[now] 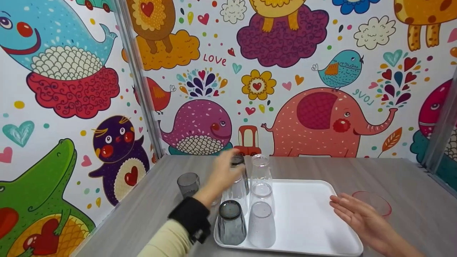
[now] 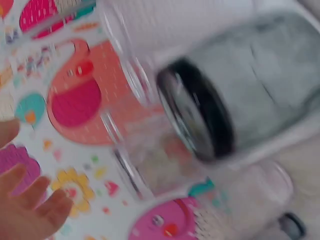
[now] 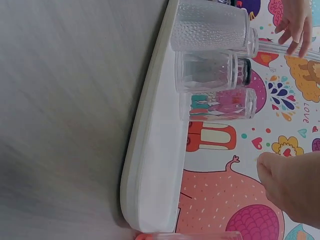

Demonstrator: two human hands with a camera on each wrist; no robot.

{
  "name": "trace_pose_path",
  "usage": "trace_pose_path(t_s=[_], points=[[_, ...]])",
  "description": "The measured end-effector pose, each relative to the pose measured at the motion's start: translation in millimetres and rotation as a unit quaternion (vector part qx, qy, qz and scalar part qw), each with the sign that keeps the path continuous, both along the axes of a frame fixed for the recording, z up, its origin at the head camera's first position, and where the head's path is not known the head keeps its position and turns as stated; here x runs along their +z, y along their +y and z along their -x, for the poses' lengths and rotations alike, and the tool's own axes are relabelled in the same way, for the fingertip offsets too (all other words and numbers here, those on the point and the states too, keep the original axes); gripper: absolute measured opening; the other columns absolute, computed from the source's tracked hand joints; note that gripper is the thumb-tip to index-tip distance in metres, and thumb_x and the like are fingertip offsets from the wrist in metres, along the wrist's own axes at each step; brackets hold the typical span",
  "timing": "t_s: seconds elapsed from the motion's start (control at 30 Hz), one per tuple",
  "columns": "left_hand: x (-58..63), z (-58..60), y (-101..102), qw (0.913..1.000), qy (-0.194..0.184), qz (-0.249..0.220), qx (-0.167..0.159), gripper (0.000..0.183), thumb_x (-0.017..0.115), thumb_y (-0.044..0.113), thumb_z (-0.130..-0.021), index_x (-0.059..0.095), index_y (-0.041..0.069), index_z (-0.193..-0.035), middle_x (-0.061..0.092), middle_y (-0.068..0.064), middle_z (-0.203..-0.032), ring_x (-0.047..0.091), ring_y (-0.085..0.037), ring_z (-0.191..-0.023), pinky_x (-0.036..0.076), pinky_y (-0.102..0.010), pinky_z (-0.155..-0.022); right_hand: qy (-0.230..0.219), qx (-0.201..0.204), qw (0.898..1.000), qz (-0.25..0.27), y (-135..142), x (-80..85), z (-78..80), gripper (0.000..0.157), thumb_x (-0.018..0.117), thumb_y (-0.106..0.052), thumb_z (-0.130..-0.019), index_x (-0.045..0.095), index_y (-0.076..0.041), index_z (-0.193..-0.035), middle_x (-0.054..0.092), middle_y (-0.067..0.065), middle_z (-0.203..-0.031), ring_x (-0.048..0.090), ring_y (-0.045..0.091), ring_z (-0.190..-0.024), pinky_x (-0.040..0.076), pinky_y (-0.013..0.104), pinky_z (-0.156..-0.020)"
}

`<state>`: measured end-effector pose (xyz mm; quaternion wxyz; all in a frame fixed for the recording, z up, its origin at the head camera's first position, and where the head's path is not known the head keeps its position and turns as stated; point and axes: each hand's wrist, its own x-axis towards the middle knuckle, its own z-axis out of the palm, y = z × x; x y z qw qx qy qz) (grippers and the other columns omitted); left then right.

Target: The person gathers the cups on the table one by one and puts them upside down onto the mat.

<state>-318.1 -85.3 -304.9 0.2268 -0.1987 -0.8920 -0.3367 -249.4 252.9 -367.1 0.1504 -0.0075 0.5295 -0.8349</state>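
Note:
My left hand (image 1: 225, 170), blurred, hovers with fingers spread over the left side of the white tray (image 1: 307, 210); nothing is held in the left wrist view. Beneath and behind it, a dark glass (image 1: 239, 159) at the back is partly covered. A grey glass (image 1: 232, 225) and a clear textured glass (image 1: 262, 228) stand base up at the tray's front left. Further clear glasses (image 1: 260, 171) line up behind them. My right hand (image 1: 364, 217), fingers straight and holding nothing, is by the tray's right edge, near a pink-rimmed clear vessel (image 1: 380, 203).
Left of the tray, another dark grey glass (image 1: 188, 182) stands on the grey wood-look table (image 1: 142, 214), partly behind the left forearm. Patterned wall panels (image 1: 257, 71) close off the back and sides, joined by a metal post (image 1: 141, 78) at the left corner.

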Motion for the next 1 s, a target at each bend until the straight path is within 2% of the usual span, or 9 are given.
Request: trace_pose_path(t_s=[0.1,0.17,0.3,0.43,0.57,0.67,0.73,0.87,1.0], points=[[-0.5,16.7,-32.0,0.9927,0.051,-0.091,0.06,0.042,0.056,0.008,-0.075,0.043,0.002,-0.115,0.046,-0.015,-0.113,0.041,-0.026,-0.106,0.032,-0.039,-0.089,0.002,0.018,1.0,0.003,8.1,3.9,-2.0,0.07,0.035,-0.029,-0.088,-0.018,-0.011,-0.13,0.048,-0.007,-0.105,0.045,0.013,-0.105,0.024,0.031,-0.096],[-7.8,24.3,-54.9,0.985,0.048,-0.132,0.1,0.042,0.054,0.004,-0.076,0.041,0.001,-0.116,0.045,-0.017,-0.113,0.041,-0.028,-0.106,0.032,-0.04,-0.089,0.008,0.016,1.0,-0.002,13.8,7.9,-3.4,0.065,0.035,-0.029,-0.088,-0.011,-0.016,-0.132,0.051,-0.008,-0.104,0.049,0.012,-0.1,0.026,0.032,-0.095],[-34.3,31.1,-94.7,0.9684,-0.018,-0.186,0.165,0.046,0.049,0.0,-0.077,0.034,-0.001,-0.12,0.039,-0.022,-0.118,0.035,-0.034,-0.109,0.028,-0.045,-0.089,0.054,0.002,0.998,-0.017,28.8,14.1,-7.9,0.039,0.035,-0.026,-0.089,0.017,-0.024,-0.123,0.054,-0.01,-0.104,0.052,0.01,-0.097,0.031,0.033,-0.091],[-66.9,33.4,-121.0,0.9536,-0.08,-0.204,0.206,0.053,0.049,-0.001,-0.074,0.027,-0.006,-0.121,0.033,-0.027,-0.12,0.031,-0.038,-0.11,0.025,-0.047,-0.09,0.105,0.014,0.994,-0.005,47.0,15.2,-15.4,0.023,0.028,-0.023,-0.091,0.024,-0.028,-0.113,0.053,-0.012,-0.106,0.052,0.01,-0.098,0.025,0.039,-0.092],[-95.0,35.4,-134.3,0.9397,-0.12,-0.231,0.222,0.067,0.057,0.002,-0.07,0.02,-0.009,-0.124,0.028,-0.031,-0.121,0.027,-0.04,-0.112,0.024,-0.046,-0.092,0.092,0.041,0.994,0.032,62.3,12.8,-23.5,0.02,0.025,-0.024,-0.091,0.022,-0.028,-0.111,0.054,-0.011,-0.104,0.052,0.01,-0.097,0.018,0.038,-0.092],[-110.6,38.1,-136.9,0.9314,-0.142,-0.254,0.219,0.078,0.059,0.003,-0.068,0.01,-0.008,-0.128,0.022,-0.032,-0.125,0.021,-0.04,-0.115,0.02,-0.046,-0.094,0.075,0.046,0.994,0.059,71.0,8.3,-28.8,0.017,0.025,-0.023,-0.091,0.022,-0.027,-0.108,0.055,-0.01,-0.102,0.052,0.011,-0.096,0.02,0.035,-0.091],[-118.0,40.6,-135.6,0.9275,-0.152,-0.263,0.218,0.083,0.06,0.003,-0.067,0.005,-0.008,-0.129,0.02,-0.032,-0.126,0.019,-0.041,-0.116,0.019,-0.046,-0.094,0.066,0.041,0.994,0.079,75.8,4.6,-31.2,0.017,0.026,-0.022,-0.091,0.021,-0.027,-0.108,0.056,-0.008,-0.099,0.053,0.013,-0.095,0.02,0.035,-0.092],[-129.4,47.9,-129.7,0.9204,-0.164,-0.278,0.22,0.09,0.062,0.003,-0.065,0.0,-0.008,-0.129,0.019,-0.032,-0.126,0.018,-0.042,-0.116,0.017,-0.046,-0.095,0.04,0.014,0.997,0.072,83.0,-1.3,-32.5,0.025,0.029,-0.026,-0.09,0.016,-0.034,-0.11,0.056,-0.011,-0.095,0.053,0.012,-0.093,0.016,0.034,-0.094],[-134.2,56.0,-123.1,0.9232,-0.159,-0.273,0.219,0.092,0.065,0.003,-0.06,0.003,-0.008,-0.129,0.02,-0.033,-0.126,0.019,-0.042,-0.116,0.018,-0.046,-0.095,0.019,0.051,0.989,0.138,88.9,-5.9,-34.7,0.025,0.027,-0.029,-0.09,0.013,-0.039,-0.109,0.056,-0.008,-0.1,0.051,0.016,-0.098,0.015,0.034,-0.096]])
